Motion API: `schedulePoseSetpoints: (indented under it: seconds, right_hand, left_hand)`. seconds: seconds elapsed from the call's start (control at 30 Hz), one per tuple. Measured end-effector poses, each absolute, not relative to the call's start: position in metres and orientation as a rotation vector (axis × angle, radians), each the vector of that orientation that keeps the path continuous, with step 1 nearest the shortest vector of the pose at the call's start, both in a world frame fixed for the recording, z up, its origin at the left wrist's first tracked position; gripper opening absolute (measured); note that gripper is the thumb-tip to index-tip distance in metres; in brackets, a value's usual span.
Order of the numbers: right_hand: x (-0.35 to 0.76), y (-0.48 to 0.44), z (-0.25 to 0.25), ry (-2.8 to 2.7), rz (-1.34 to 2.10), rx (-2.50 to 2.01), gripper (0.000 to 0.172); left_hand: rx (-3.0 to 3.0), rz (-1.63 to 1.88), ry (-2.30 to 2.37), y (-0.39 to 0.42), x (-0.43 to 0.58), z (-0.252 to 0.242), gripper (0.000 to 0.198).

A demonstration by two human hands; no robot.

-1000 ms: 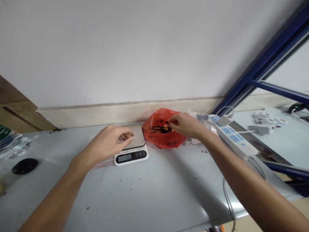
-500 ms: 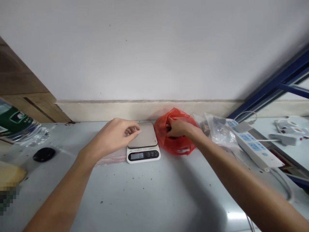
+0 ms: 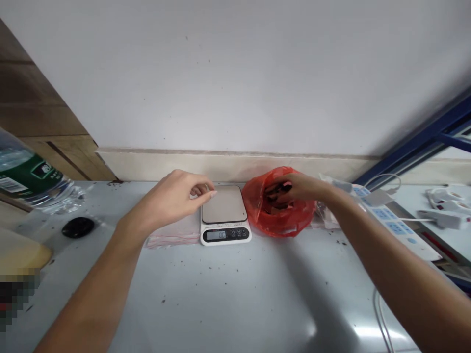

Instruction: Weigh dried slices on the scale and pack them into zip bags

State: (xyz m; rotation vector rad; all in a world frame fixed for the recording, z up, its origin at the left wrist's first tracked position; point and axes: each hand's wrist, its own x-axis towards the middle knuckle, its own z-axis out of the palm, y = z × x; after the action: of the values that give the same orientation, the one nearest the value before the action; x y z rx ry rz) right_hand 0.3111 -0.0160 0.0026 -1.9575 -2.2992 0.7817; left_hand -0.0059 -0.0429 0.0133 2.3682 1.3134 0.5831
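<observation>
My left hand (image 3: 184, 193) is over the left edge of a white kitchen scale (image 3: 225, 208), thumb and fingertips pinched together. Whatever it may hold is too small to see. The scale's plate carries only a tiny dark speck, and its display (image 3: 217, 235) reads 0.0. Just right of the scale stands an open red plastic bag (image 3: 253, 193). My right hand (image 3: 300, 186) reaches into its mouth from the right. Its fingers are closed around dark brown, dried-looking pieces (image 3: 284, 188), with more such pieces below them. The fingertips are partly hidden.
Clear zip bags (image 3: 172, 239) lie left of the scale, partly under it. A large water bottle (image 3: 40, 176) and a black oval object (image 3: 78, 227) are at left. Behind my right arm are more clear bags, a white power strip (image 3: 393, 223) and cables. The wall closes off the back.
The view has shifted slightly left. My right hand has lifted a little within the red bag, and dark pieces now show between its fingers. The left hand keeps its pinch by the scale.
</observation>
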Motion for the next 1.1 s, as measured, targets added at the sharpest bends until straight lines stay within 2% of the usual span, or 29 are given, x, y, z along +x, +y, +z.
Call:
schedulePoseSetpoints:
  seconds: [0.27, 0.47, 0.57, 0.77, 0.97, 1.1]
  right_hand:
    - [0.337, -0.018, 0.022, -2.053, 1.191, -1.624, 0.028]
    - [0.34, -0.031, 0.022, -1.908, 1.396, -1.6, 0.033]
    - [0.34, -0.038, 0.023, -1.839, 1.473, -1.618, 0.042]
    - [0.318, -0.045, 0.036, -1.879, 1.486, -1.547, 0.064]
    - [0.263, -0.028, 0.04, -2.165, 1.32, -1.393, 0.052]
    - [0.22, -0.016, 0.032, -2.303, 1.187, -1.606, 0.051]
  left_hand:
    - [2.397, 0.503, 1.298, -0.044, -0.007, 0.014, 0.028]
    - [2.416, 0.431, 1.284, -0.044, -0.006, 0.016, 0.03]
    - [2.393, 0.368, 1.287, -0.043, -0.005, 0.016, 0.031]
    - [2.322, 0.312, 1.32, -0.041, -0.006, 0.017, 0.035]
    - [2.212, 0.23, 1.425, -0.036, -0.012, 0.017, 0.038]
    - [2.179, 0.083, 1.479, -0.029, -0.014, 0.005, 0.054]
